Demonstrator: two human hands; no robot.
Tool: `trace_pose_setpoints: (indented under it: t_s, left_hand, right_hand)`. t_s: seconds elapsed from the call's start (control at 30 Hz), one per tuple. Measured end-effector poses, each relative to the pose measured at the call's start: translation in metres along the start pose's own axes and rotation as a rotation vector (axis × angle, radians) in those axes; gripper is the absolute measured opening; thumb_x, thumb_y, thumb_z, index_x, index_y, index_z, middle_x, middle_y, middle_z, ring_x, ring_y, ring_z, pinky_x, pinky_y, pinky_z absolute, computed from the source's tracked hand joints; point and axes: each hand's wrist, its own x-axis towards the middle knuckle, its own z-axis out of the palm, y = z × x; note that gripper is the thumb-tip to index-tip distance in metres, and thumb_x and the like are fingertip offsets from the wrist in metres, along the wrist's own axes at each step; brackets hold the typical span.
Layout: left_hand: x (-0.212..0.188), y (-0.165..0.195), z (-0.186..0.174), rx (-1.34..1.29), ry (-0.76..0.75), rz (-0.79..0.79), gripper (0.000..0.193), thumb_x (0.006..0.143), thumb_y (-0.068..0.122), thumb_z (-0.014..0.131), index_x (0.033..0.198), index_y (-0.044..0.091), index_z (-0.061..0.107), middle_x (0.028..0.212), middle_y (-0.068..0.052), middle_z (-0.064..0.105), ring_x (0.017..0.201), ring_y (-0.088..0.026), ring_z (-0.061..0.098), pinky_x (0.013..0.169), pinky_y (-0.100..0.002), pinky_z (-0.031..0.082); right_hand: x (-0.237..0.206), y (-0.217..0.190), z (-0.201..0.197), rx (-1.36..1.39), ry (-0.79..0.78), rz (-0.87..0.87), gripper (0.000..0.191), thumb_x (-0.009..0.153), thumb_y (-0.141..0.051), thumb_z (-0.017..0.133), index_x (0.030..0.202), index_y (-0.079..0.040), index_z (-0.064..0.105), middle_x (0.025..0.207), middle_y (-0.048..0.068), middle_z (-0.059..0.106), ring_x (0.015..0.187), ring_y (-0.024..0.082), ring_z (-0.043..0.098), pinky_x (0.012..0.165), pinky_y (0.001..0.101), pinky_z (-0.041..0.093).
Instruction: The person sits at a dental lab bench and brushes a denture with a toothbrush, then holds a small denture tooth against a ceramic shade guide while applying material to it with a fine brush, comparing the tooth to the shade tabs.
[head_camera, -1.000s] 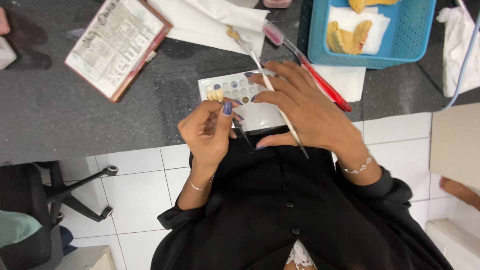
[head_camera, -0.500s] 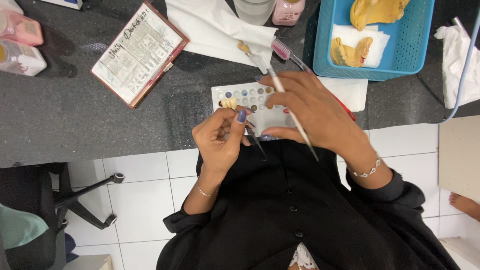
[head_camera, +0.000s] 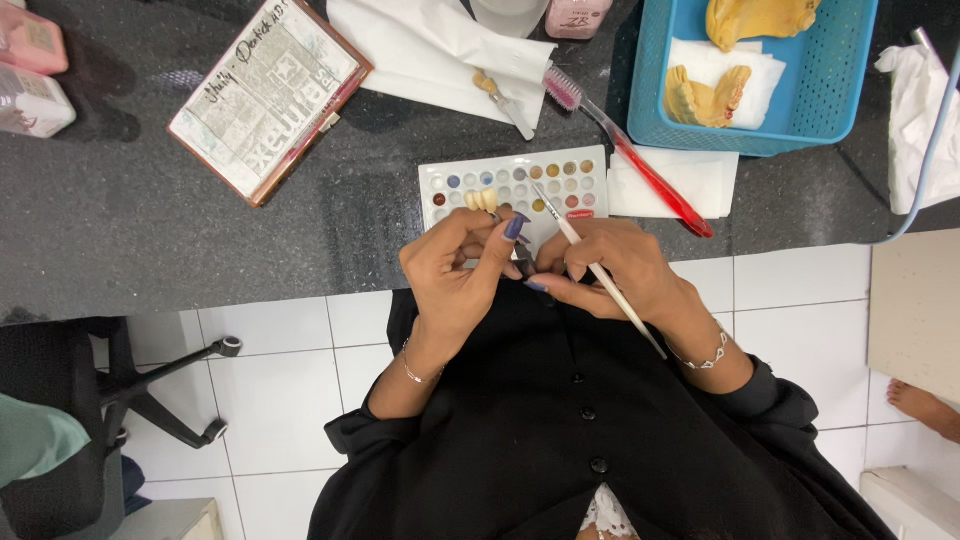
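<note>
My left hand (head_camera: 455, 270) pinches a small cream tooth-shaped piece (head_camera: 481, 200) on a thin dark holder, held just over the near edge of a white paint palette (head_camera: 510, 180) with many small colour wells. My right hand (head_camera: 615, 270) grips a fine white-handled brush (head_camera: 600, 272), its tip resting over the palette's wells right of the tooth piece. Both hands touch each other at the fingertips above my black-sleeved lap.
A red-handled toothbrush (head_camera: 640, 160) lies on white tissue right of the palette. A blue basket (head_camera: 850, 110) holds yellow dental casts (head_camera: 705, 100). A brown-edged notebook (head_camera: 270, 95) lies at the left, a small metal tool (head_camera: 505, 100) on paper behind. Black chair (head_camera: 110, 390) at left.
The view has shifted so the counter sits lower in frame. The brush tip has come down onto the palette wells, and my left hand has lifted the tooth piece toward the palette's edge.
</note>
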Motion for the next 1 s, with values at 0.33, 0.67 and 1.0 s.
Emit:
trace_pose_setpoints:
  t_s: [0.33, 0.67, 1.0]
  left_hand:
    - [-0.007, -0.001, -0.002, 0.095, 0.028, 0.048, 0.013, 0.099, 0.004, 0.075, 0.097, -0.006, 0.068, 0.087, -0.011, 0.076, 0.066, -0.009, 0.071, 0.055, -0.019, 0.054]
    - [-0.005, 0.003, -0.001, 0.155, 0.018, 0.029, 0.013, 0.098, 0.006, 0.075, 0.096, -0.005, 0.069, 0.075, -0.008, 0.072, 0.060, -0.008, 0.069, 0.051, -0.019, 0.050]
    - [-0.004, 0.010, 0.000, 0.166, -0.026, -0.047, 0.011, 0.098, 0.005, 0.074, 0.094, -0.004, 0.070, 0.076, -0.007, 0.073, 0.058, -0.007, 0.068, 0.050, -0.019, 0.049]
  right_hand:
    - [-0.017, 0.003, 0.005, 0.021, 0.358, 0.078, 0.018, 0.098, 0.004, 0.064, 0.106, -0.002, 0.049, 0.096, 0.023, 0.071, 0.087, 0.023, 0.072, 0.074, 0.0340, 0.059]
    - [-0.019, 0.004, 0.008, -0.023, 0.485, 0.180, 0.011, 0.108, 0.005, 0.060, 0.111, 0.000, 0.050, 0.098, 0.021, 0.071, 0.085, 0.019, 0.072, 0.077, 0.0305, 0.060]
    - [-0.012, 0.000, 0.006, -0.105, 0.456, 0.191, 0.012, 0.107, 0.004, 0.062, 0.110, -0.001, 0.052, 0.096, 0.019, 0.072, 0.086, 0.019, 0.074, 0.078, 0.0291, 0.060]
